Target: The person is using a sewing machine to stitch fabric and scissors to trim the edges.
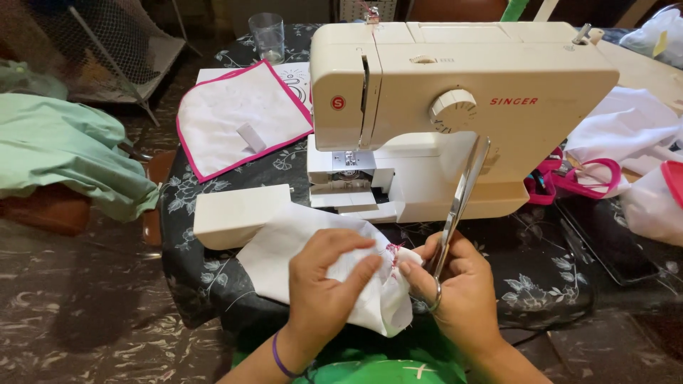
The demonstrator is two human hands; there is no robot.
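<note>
Pinching white cloth (356,284) with pink stitching, the left hand (329,281) sits beside the right hand (459,284), fingers clamped on scissors (459,203), near a sewing machine (455,107).

a home sewing corner: a cream sewing machine (455,107) stands on a counter (213,270) under a dark flowered cloth, with a pink-edged white cloth piece (238,117) far left, green fabric (64,149) heaped left, and a drinking glass (268,35) behind.

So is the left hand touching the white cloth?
Touching. The head view shows the left hand lying on the white cloth, fingers pinching it beside the pink stitching.
</note>
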